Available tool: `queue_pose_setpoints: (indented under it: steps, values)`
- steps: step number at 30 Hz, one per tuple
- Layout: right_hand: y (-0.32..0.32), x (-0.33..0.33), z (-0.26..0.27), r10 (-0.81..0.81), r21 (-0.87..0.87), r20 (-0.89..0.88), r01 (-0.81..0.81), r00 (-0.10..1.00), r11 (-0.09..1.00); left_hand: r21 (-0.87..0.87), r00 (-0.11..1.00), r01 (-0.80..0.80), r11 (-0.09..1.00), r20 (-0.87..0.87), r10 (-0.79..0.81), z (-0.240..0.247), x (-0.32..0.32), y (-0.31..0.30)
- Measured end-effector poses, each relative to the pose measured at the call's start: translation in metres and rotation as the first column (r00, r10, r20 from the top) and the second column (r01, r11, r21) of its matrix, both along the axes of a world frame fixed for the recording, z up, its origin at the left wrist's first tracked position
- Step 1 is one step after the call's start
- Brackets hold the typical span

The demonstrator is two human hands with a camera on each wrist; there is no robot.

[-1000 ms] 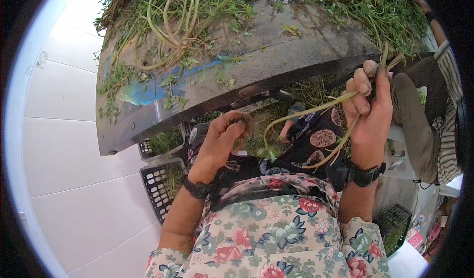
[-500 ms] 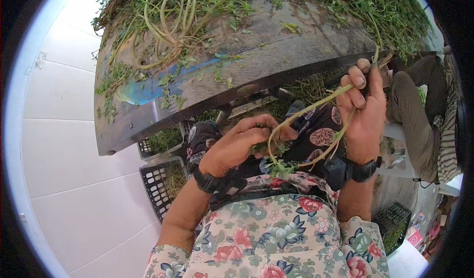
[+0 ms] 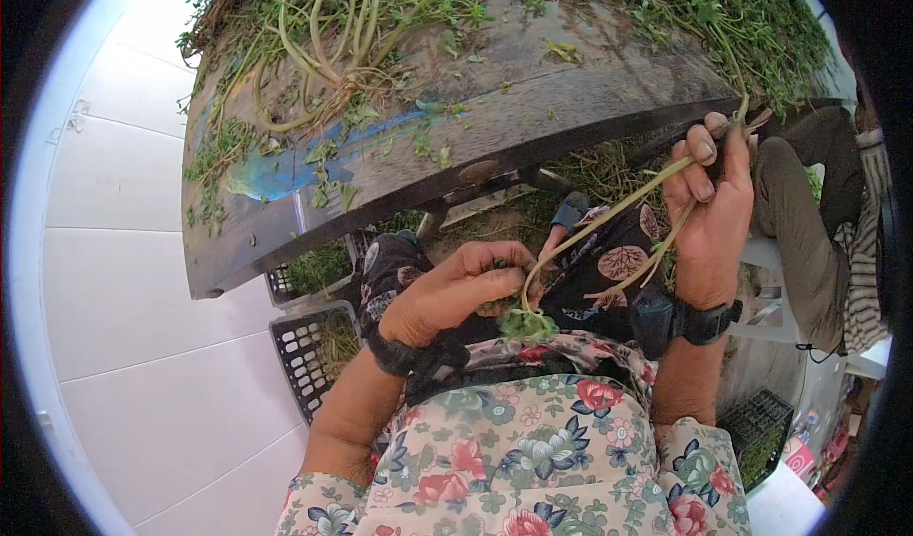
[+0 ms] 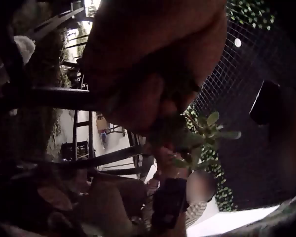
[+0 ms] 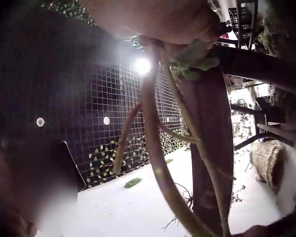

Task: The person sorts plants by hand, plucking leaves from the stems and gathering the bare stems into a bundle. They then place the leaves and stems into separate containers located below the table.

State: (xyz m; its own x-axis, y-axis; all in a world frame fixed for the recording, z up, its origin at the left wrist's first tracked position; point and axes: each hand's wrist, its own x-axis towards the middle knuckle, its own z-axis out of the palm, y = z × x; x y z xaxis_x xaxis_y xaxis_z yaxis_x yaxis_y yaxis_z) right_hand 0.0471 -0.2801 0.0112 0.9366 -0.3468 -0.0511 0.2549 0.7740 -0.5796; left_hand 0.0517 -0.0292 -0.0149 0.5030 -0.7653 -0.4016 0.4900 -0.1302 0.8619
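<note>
My right hand holds a long, pale purslane stem between thumb and fingers, near the table's right front edge. A thinner side stem hangs below that hand, and the right wrist view shows the thick stem curving down from the fingers. At the stem's lower end my left hand pinches just above the leafy tip, over my lap. Some green is tucked in the left palm. In the dark left wrist view, small paddle-shaped leaves stick out beside the fingers.
Uprooted plants and loose leaves lie over the dark table, heaped along its back and right. Crates with greens stand below left, and a black crate at lower right. Another person's legs are close on the right.
My left hand has moved right and now pinches the stem near its leafy end. The right hand keeps its hold, shifting only slightly.
</note>
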Motion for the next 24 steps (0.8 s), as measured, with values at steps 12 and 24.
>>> queue_pose_setpoints:
  steps: [12, 24]
  values:
    - [0.014, -0.011, 0.03, -0.154, -0.224, 0.083, 0.169, 0.984, 0.96, 0.34, 0.911, -0.212, 0.916, 0.409, 0.059, -0.032, 0.0, 0.009]
    - [-0.007, -0.011, 0.02, 0.001, -0.166, 0.026, 0.003, 1.0, 0.986, -0.07, 0.849, -0.456, 0.887, -0.334, 0.41, -0.029, 0.0, 0.011]
